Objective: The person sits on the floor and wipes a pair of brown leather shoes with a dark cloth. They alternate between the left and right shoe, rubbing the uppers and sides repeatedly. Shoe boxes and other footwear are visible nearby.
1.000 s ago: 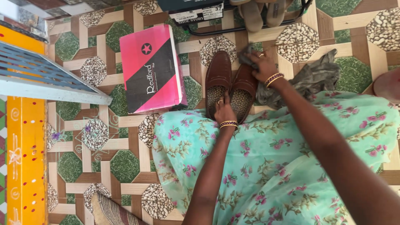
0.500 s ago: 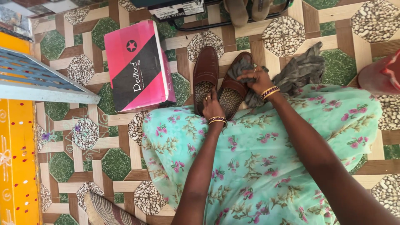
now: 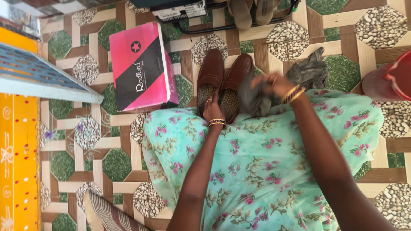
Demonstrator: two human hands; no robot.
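Two brown loafers stand side by side on the patterned tile floor, toes pointing away: the left shoe (image 3: 210, 75) and the right shoe (image 3: 236, 81). My left hand (image 3: 212, 110) rests on their heel openings, fingers pressing between the two. My right hand (image 3: 274, 85), blurred, grips a grey cloth (image 3: 309, 68) against the outer side of the right shoe. Both wrists wear bangles. My lap is covered by mint-green floral fabric (image 3: 265, 158).
A pink and black shoe box (image 3: 139, 66) lies left of the shoes. A shoe rack with sandals (image 3: 250, 13) stands beyond. A red bucket (image 3: 391, 79) is at the right edge. A blue grille (image 3: 38, 77) and a yellow painted threshold (image 3: 19, 162) lie left.
My right hand slid the cloth from the toe of the right shoe back toward its heel side. My left hand stayed on the heels. The view shifted slightly.
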